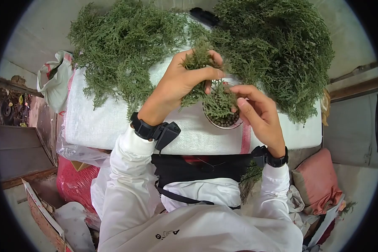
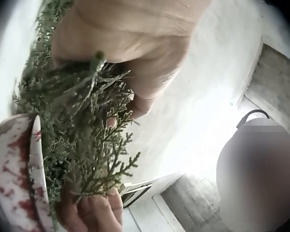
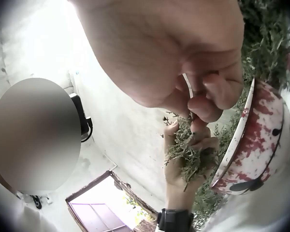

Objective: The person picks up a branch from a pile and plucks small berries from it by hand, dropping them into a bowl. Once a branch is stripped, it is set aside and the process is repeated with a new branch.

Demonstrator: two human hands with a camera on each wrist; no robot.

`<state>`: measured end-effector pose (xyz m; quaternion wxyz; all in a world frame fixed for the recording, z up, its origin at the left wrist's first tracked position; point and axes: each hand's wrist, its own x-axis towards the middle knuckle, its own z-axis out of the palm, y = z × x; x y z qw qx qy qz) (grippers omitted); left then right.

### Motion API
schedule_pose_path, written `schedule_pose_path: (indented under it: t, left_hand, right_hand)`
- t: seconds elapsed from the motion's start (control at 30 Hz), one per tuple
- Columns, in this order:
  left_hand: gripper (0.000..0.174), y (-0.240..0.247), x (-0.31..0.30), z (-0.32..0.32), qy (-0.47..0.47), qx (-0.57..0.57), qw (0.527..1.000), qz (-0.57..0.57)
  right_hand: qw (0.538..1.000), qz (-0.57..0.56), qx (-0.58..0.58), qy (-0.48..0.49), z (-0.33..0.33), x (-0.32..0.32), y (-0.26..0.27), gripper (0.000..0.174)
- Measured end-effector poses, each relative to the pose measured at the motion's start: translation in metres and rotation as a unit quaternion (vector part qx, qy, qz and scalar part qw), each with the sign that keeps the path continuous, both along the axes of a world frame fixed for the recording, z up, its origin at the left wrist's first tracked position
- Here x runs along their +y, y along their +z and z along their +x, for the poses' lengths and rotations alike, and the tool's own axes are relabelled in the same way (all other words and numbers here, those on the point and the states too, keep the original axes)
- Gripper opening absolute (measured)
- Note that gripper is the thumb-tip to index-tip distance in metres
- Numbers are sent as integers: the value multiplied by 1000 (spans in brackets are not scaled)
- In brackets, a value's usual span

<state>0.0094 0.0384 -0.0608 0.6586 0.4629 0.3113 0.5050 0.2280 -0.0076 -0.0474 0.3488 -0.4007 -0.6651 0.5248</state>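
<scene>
My left hand [image 1: 169, 86] grips a bunch of green, scale-leaved evergreen sprigs [image 1: 197, 61] above the white cloth. One leafy tip [image 1: 219, 101] hangs over a bowl [image 2: 20, 179], white with red blotches. Small round brownish balls [image 1: 227, 120] lie inside the bowl, partly hidden by the foliage. At the bowl's right side, my right hand [image 1: 262, 115] has thumb and fingers bent together at the edge of the hanging tip. In the right wrist view, those fingertips [image 3: 203, 108] meet at the top of the sprigs.
A loose spread of cut evergreen branches [image 1: 117, 50] lies at the back left, and a denser heap [image 1: 281, 54] at the back right. A black object [image 1: 204, 17] sits between them. A white sack [image 1: 56, 80] stands left; a pink cushion [image 1: 317, 180] lies lower right.
</scene>
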Motion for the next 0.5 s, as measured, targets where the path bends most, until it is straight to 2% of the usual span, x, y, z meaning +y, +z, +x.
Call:
schedule_pose_path:
  t: [0.03,0.13,0.2,0.3,0.43,0.5]
  left_hand:
    - [17,-2,1,0,10,-2,1000,-6]
    - [16,2,1,4,24,-11,1000,-16]
    - [15,1,1,6,31,-14,999,-21]
    - [13,-8,5,7,105,-41,994,10]
    - [10,-10,8,3,92,-54,993,50]
    - [10,-9,6,2,91,-41,994,45]
  right_hand:
    - [1000,-1,-1,0,-1,-1,0,27]
    - [991,78,-100,28,-5,-4,-1,28]
    - [988,76,-130,36,-7,-4,8,28]
    - [978,82,-188,47,-8,-2,19,30]
    - [964,45,-262,15,-1,1,22,27]
    - [916,203,-340,65,1,3,7,24]
